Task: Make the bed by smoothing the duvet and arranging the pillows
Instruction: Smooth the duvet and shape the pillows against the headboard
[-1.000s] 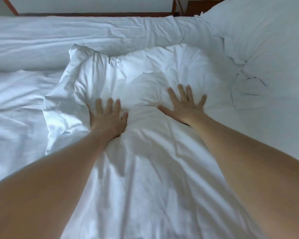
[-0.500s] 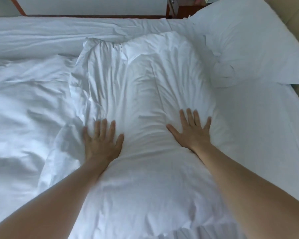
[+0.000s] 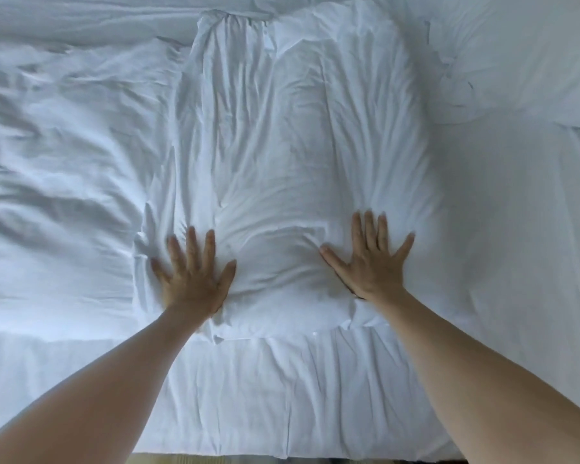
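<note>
A white pillow [image 3: 288, 135] lies lengthwise on the bed in front of me, its case creased in long folds. My left hand [image 3: 191, 276] presses flat on its near left corner, fingers spread. My right hand [image 3: 370, 262] presses flat on its near right corner, fingers spread too. A rumpled white duvet [image 3: 57, 155] lies bunched to the left of the pillow. A second white pillow [image 3: 516, 55] sits at the far right, partly out of frame.
The white bed sheet [image 3: 503, 229] stretches to the right of the pillow. The near edge of the mattress [image 3: 282, 396] runs across the bottom, with a strip of floor [image 3: 188, 458] below it.
Both hands have slid toward me along the pillow, from its middle to its near end, flattening the case. The view has tilted down, so the pillow's near edge and the mattress edge now show.
</note>
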Action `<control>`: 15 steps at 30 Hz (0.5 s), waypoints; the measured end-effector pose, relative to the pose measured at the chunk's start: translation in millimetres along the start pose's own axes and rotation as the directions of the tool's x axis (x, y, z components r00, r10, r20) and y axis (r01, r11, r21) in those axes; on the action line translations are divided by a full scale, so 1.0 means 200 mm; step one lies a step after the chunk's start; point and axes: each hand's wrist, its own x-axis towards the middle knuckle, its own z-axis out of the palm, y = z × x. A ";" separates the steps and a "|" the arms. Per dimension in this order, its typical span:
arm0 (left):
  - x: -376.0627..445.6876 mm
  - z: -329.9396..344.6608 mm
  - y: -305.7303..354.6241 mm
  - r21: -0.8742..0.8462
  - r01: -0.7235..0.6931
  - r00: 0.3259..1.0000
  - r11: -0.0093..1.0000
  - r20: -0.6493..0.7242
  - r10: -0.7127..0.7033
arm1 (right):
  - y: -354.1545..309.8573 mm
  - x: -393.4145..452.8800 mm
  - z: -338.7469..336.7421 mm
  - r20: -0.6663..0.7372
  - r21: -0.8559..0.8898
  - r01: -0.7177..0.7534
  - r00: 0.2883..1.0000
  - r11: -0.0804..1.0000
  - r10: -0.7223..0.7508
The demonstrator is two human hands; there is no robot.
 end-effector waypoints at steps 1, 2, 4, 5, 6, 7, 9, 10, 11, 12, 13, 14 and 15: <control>-0.02 0.00 -0.01 0.000 0.006 1.000 1.000 0.015 -0.006 | 0.00 -0.01 0.00 0.019 0.007 0.005 1.000 1.000 -0.006; -0.04 -0.01 0.00 0.004 0.008 0.999 1.000 0.040 -0.008 | 0.00 -0.02 -0.01 0.039 0.014 0.010 0.999 1.000 -0.011; -0.11 -0.05 0.00 -0.009 0.006 0.995 1.000 0.105 -0.005 | 0.00 -0.06 -0.04 0.106 0.031 0.024 0.994 0.999 -0.027; -0.15 -0.06 -0.01 -0.012 0.004 0.991 1.000 0.133 -0.002 | 0.00 -0.08 -0.05 0.140 0.039 0.030 0.990 0.999 -0.036; -0.19 -0.06 -0.01 -0.007 -0.006 0.989 1.000 0.149 0.007 | -0.02 -0.09 -0.06 0.161 0.048 0.032 0.986 0.998 -0.040; -0.22 -0.06 -0.02 -0.004 -0.019 0.987 1.000 0.159 0.019 | -0.04 -0.11 -0.06 0.177 0.059 0.030 0.983 0.998 -0.040; -0.26 -0.04 -0.04 -0.012 -0.028 0.985 1.000 0.169 0.030 | -0.09 -0.14 -0.05 0.195 0.079 0.026 0.980 0.997 -0.041; -0.27 -0.04 -0.04 -0.004 -0.029 0.986 1.000 0.167 0.029 | -0.12 -0.15 -0.04 0.198 0.084 0.028 0.979 0.996 -0.045; -0.27 -0.04 -0.05 0.015 -0.031 0.987 0.999 0.160 0.028 | -0.16 -0.16 -0.03 0.204 0.088 0.032 0.978 0.996 -0.049; -0.27 -0.04 -0.05 0.037 -0.037 0.987 0.999 0.157 0.030 | -0.21 -0.18 -0.02 0.215 0.088 0.036 0.975 0.995 -0.054; -0.27 -0.05 -0.07 0.050 -0.049 0.987 0.998 0.157 0.041 | -0.25 -0.19 -0.01 0.224 0.083 0.042 0.973 0.996 -0.060; -0.26 -0.06 -0.08 0.054 -0.070 0.986 0.996 0.153 0.061 | -0.30 -0.19 0.00 0.227 0.077 0.046 0.972 0.996 -0.063; -0.25 -0.06 -0.11 0.061 -0.102 0.986 0.993 0.138 0.093 | -0.34 -0.20 0.01 0.223 0.078 0.047 0.973 0.996 -0.064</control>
